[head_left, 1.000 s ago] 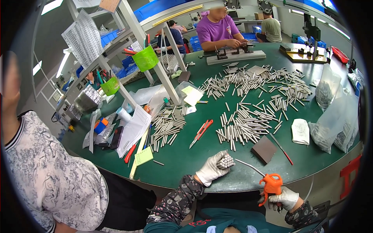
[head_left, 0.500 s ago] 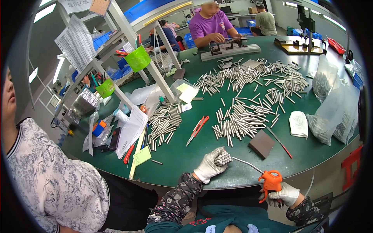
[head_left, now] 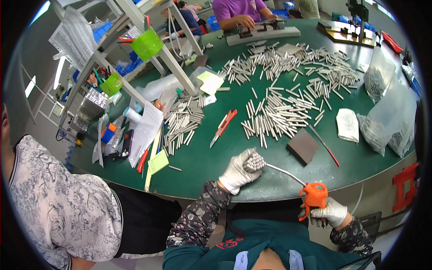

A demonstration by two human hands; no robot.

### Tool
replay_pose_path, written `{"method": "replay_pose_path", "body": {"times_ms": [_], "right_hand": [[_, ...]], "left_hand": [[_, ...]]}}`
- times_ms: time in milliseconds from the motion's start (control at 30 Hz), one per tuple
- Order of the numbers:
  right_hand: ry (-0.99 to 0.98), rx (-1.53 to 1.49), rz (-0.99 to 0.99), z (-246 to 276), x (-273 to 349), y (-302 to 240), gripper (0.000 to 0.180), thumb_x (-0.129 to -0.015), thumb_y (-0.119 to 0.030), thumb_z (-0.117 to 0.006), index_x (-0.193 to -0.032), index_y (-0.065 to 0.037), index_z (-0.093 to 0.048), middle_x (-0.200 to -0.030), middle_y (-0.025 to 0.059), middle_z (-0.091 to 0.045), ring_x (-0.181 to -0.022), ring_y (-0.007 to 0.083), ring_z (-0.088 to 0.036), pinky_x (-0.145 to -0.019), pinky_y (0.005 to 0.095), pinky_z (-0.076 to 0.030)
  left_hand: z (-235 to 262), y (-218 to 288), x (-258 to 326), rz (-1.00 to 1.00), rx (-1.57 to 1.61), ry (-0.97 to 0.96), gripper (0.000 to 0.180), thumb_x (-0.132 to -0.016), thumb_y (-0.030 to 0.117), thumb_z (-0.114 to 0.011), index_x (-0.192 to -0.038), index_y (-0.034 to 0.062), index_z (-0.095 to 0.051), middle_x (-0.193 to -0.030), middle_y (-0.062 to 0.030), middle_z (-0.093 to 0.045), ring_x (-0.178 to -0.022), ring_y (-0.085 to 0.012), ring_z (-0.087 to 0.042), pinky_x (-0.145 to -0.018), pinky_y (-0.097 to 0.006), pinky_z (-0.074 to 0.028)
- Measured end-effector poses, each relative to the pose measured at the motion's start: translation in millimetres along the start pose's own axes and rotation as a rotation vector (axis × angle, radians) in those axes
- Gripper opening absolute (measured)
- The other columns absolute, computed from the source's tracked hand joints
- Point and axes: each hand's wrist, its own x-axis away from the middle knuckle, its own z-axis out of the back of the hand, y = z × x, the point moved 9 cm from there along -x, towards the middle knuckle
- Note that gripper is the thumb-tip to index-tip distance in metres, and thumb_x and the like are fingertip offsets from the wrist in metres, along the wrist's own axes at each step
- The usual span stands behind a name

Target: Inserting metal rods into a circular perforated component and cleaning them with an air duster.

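Note:
In a white glove, my left hand point(head_left: 235, 174) is wrapped round a bundle of metal pins point(head_left: 254, 163) close to the table's near edge, the pin ends facing right. My gloved right hand point(head_left: 332, 213) grips an orange air blow gun point(head_left: 315, 196) just off the table edge. Its thin bent nozzle points left, with the tip beside the bundle's ends. Beyond my hands, a large loose pile of metal pins point(head_left: 276, 114) covers the green table point(head_left: 216, 168). A brown block point(head_left: 303, 147) lies to the right of the bundle.
A red utility knife point(head_left: 223, 128) and a red-handled file point(head_left: 325, 147) lie nearby. On the right are a white glove point(head_left: 347, 125) and plastic bags of pins point(head_left: 382, 121). A person in a patterned shirt point(head_left: 67, 198) stands at left; another in purple point(head_left: 234, 11) works across the table.
My view has tipped downward, so the table sits higher in it. Both hands keep their holds on the pin bundle and blow gun, and the nozzle stays at the bundle's ends.

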Motion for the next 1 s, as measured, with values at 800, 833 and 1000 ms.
{"method": "replay_pose_path", "body": {"times_ms": [800, 833, 1000], "right_hand": [[0.088, 0.164, 0.095, 16.6, 14.7, 13.6, 0.047, -0.070, -0.015, -0.066, -0.112, -0.001, -0.050, -0.092, 0.0074, -0.061, -0.082, 0.0134, -0.058, -0.058, 0.0220, -0.046], [0.083, 0.204, 0.063, 20.3, 18.1, 23.0, 0.047, -0.070, -0.014, -0.065, -0.112, -0.001, -0.049, -0.093, 0.0079, -0.060, -0.087, 0.0152, -0.058, -0.063, 0.0229, -0.047], [0.047, 0.671, 0.043, 46.1, 4.2, 56.8, 0.026, -0.069, -0.013, -0.065, -0.091, -0.001, -0.059, -0.069, 0.0077, -0.059, -0.063, 0.0139, -0.054, -0.062, 0.0279, -0.044]], "left_hand": [[-11.0, 34.2, 62.0, -0.156, -0.290, 0.066, 0.049, -0.064, -0.010, -0.064, -0.108, 0.0024, -0.045, -0.075, -0.0036, -0.055, -0.064, -0.0106, -0.055, -0.056, -0.021, -0.046], [-23.6, 41.6, 85.5, -0.295, -0.482, -0.032, 0.046, -0.064, -0.009, -0.065, -0.105, 0.0016, -0.046, -0.074, -0.0043, -0.055, -0.063, -0.0120, -0.055, -0.057, -0.022, -0.046], [-28.8, -59.1, 138.8, 0.048, -0.538, 0.014, 0.042, -0.064, -0.007, -0.066, -0.102, 0.0005, -0.051, -0.080, -0.0051, -0.057, -0.072, -0.0142, -0.057, -0.070, -0.024, -0.045]]}}
